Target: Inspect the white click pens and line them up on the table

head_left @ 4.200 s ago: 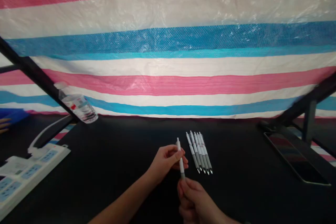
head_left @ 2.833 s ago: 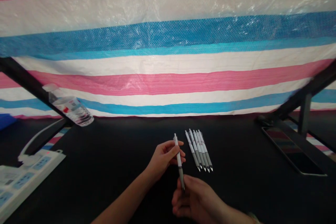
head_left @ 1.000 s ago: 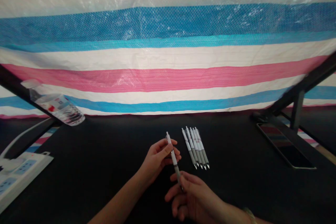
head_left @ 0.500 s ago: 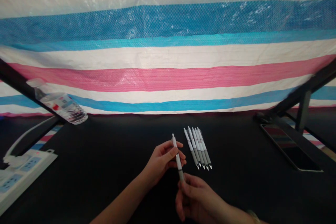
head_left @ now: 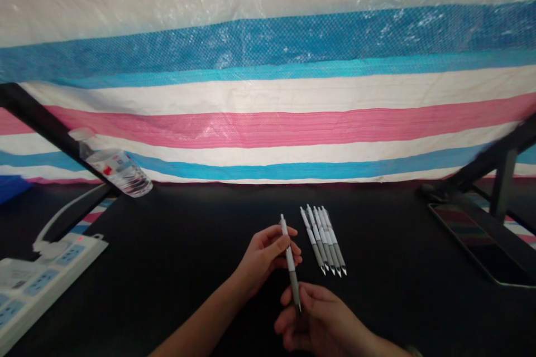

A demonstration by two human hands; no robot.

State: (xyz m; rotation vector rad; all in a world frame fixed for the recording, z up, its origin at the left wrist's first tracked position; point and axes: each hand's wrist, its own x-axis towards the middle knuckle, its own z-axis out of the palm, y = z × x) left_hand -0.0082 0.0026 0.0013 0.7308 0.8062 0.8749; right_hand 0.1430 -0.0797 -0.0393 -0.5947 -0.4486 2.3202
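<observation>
Over the black bench [head_left: 188,240]: slim pen [head_left: 291,265], white barrel, grey grip, dark tip. Left hand [head_left: 263,256]: fingers clamped on barrel. Right hand [head_left: 323,313]: fingers at grip; cannot tell if clamped.

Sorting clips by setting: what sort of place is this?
Probably a makeshift indoor tabletop workstation, though the wider room is out of view. The signs: a black tabletop, a striped woven plastic sheet hung behind it as a screen, and a white multi-socket power strip at the left.
</observation>
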